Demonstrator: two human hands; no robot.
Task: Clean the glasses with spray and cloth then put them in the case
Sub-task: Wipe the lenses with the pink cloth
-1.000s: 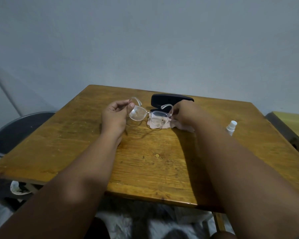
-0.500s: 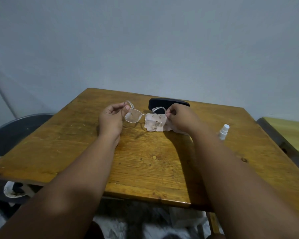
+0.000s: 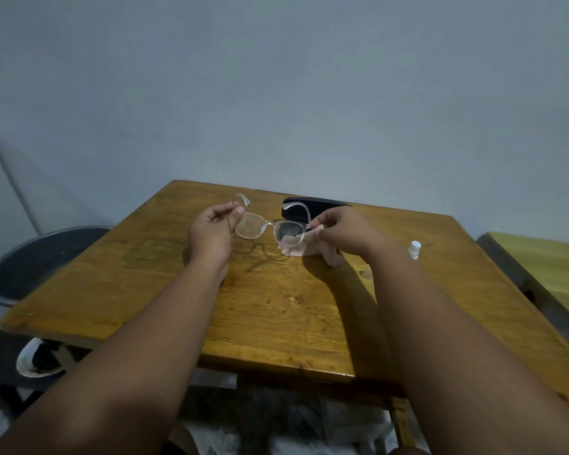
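Clear-framed glasses [image 3: 270,226] hang above the far middle of the wooden table [image 3: 276,307], arms unfolded. My left hand [image 3: 212,229] pinches the frame's left corner. My right hand [image 3: 340,233] pinches a pale pink cloth [image 3: 296,246] against the right lens; the cloth droops onto the table. A closed black case [image 3: 316,206] lies just behind the glasses. A small white spray bottle [image 3: 414,249] stands to the right of my right forearm, partly hidden by it.
A dark round tub [image 3: 37,261] sits left of the table, below its level. A second yellow wooden surface [image 3: 546,267] lies at the far right. A white bowl [image 3: 33,359] sits under the table's near left corner.
The glasses have lifted a little off the table and tilted more upright. The cloth now hangs lower behind the right lens. The camera view shifted slightly.
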